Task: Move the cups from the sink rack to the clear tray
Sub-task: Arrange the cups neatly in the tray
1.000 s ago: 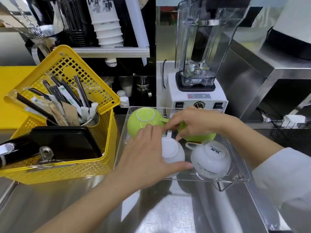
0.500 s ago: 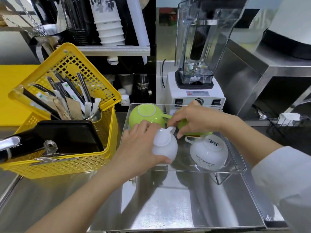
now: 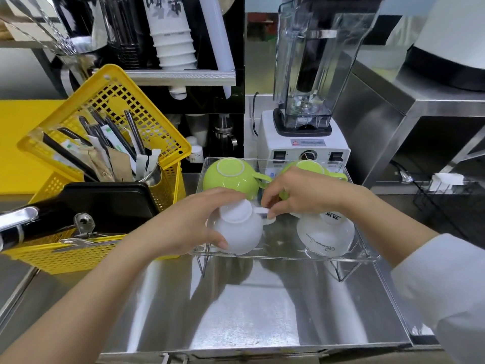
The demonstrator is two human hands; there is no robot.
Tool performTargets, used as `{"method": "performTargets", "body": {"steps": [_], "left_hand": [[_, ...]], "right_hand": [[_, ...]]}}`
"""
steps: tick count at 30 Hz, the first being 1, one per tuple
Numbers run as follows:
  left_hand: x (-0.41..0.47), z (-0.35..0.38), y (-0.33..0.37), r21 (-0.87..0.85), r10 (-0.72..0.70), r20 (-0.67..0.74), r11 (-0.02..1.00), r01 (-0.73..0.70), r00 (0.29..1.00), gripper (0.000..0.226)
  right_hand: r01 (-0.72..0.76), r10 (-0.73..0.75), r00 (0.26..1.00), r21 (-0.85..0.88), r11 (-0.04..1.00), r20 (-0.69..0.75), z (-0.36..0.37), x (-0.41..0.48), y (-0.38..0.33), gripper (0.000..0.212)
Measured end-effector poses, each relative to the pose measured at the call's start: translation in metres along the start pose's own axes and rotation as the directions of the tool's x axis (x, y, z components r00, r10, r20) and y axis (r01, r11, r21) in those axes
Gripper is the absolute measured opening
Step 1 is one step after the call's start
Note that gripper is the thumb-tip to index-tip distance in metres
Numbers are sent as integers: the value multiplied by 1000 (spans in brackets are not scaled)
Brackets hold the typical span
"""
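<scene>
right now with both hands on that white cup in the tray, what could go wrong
The left hand holds the near-left white cup tilted at the clear tray's front edge; it could tip off.

The right hand pinches only its handle, so a twist might knock the green cups behind.

The lettered white cup sits close; shifting may clink them.

bright, even light | glare on steel counter point(image 3: 236, 311) | wide-angle bending at edges | slight blur

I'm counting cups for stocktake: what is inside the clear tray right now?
Four upside-down cups sit in the clear tray: two green cups at the back, two white cups in front. The hands cover parts of three; anything beneath the cups is hidden.
</scene>
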State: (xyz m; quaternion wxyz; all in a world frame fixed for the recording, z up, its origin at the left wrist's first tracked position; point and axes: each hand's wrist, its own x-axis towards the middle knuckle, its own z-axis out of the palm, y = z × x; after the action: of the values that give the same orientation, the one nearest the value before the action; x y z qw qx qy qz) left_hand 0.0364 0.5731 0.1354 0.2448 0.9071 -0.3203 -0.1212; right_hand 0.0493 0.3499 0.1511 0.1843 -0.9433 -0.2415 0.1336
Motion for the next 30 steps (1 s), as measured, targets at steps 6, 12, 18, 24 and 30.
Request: {"method": "performTargets", "body": {"steps": [6, 12, 18, 24, 30], "left_hand": [[-1, 1, -5, -31, 7, 4, 999, -7, 1000, 84], [-7, 0, 11, -35, 15, -68, 999, -17, 998, 74], [2, 15, 52, -133, 93, -331, 981, -144, 939, 39], [25, 59, 88, -151, 85, -240, 981, -124, 967, 41], [49, 84, 101, 5, 56, -252, 998, -57, 966, 60]], "right_hand": [[-43, 43, 999, 31, 999, 4, 1, -4, -4, 12], [-72, 75, 993, 40, 997, -88, -9, -19, -2, 27], [-203, 215, 963, 86, 975, -163, -21, -54, 21, 23], [-326, 344, 932, 150, 933, -114, -15, -79, 41, 38], [-316, 341, 935, 205, 926, -98, -4, -94, 46, 52]]}}
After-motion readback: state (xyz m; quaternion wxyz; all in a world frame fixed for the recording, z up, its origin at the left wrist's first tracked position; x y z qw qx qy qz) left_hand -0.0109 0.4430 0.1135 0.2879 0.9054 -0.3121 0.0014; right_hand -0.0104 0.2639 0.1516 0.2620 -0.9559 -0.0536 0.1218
